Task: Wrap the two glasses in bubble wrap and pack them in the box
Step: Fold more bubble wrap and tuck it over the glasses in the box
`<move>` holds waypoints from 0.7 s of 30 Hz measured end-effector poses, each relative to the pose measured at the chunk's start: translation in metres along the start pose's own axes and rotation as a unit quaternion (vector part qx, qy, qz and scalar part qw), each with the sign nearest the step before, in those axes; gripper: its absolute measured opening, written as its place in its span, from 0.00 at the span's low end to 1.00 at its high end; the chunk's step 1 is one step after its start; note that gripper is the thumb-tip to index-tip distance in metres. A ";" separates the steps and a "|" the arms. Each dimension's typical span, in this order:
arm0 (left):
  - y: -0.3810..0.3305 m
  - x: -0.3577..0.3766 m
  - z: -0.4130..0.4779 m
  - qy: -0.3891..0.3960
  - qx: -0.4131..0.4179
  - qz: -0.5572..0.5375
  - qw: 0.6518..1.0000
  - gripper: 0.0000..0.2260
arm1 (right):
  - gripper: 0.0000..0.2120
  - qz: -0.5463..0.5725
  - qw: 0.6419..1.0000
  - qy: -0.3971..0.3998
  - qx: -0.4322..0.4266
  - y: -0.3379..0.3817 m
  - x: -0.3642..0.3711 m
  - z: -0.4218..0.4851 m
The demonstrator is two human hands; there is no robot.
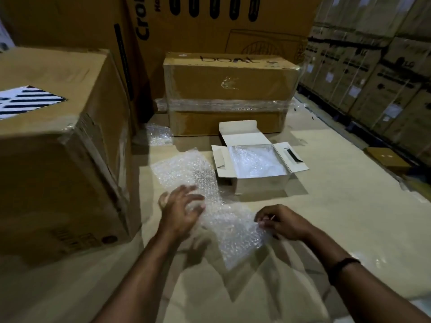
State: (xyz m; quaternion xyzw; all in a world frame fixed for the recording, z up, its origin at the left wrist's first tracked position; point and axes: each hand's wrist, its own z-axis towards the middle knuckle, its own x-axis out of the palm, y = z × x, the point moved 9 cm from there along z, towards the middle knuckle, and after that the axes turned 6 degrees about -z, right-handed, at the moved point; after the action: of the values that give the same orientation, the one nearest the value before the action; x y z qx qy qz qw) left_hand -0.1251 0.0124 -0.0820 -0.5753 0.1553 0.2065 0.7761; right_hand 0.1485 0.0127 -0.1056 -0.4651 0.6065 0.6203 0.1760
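A clear bubble wrap sheet (233, 227) lies on the cardboard-covered worktop (338, 201). The left hand (182, 210) rests on it with fingers spread and loose, blurred. The right hand (282, 222) pinches the sheet's near edge with curled fingers. Just beyond stands the small white cardboard box (261, 183), flaps open, with more crumpled bubble wrap (256, 159) inside; no glass can be made out.

Behind it sits a film-wrapped brown carton (231, 89) with dark lettering too unclear to read. The tall brown carton (142, 26) at the back shows "Cro". The large left carton (58, 141) bears a black-and-white striped label (30, 101). The stacked cartons on the right (405, 64) carry the LG logo.
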 end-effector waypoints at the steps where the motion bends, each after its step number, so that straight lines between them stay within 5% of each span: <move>1: -0.012 0.018 -0.008 0.083 0.056 0.015 0.995 0.19 | 0.07 -0.011 1.000 0.010 0.014 -0.006 -0.005 -0.004; 5: -0.036 0.073 -0.047 0.261 0.191 0.121 0.938 0.36 | 0.18 -0.056 0.996 0.050 0.055 -0.026 -0.028 -0.017; 8: -0.039 0.103 -0.070 0.302 0.203 0.220 0.905 0.33 | 0.23 -0.111 0.989 0.059 0.081 -0.043 -0.044 -0.019; 17: -0.069 0.150 -0.087 0.268 0.141 0.301 0.904 0.29 | 0.28 -0.215 0.967 -0.096 0.098 -0.058 -0.078 -0.011; 21: -0.073 0.160 -0.087 0.230 0.118 0.297 0.919 0.27 | 0.31 -0.179 0.924 -0.209 0.265 -0.089 -0.087 -0.047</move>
State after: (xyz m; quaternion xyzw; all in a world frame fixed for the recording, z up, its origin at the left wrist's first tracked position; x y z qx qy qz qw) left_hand 0.0501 -0.0665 -0.1231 -0.4390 0.5162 0.2698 0.6841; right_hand 0.2789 0.0174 -0.0814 -0.3626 0.6045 0.4782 0.5238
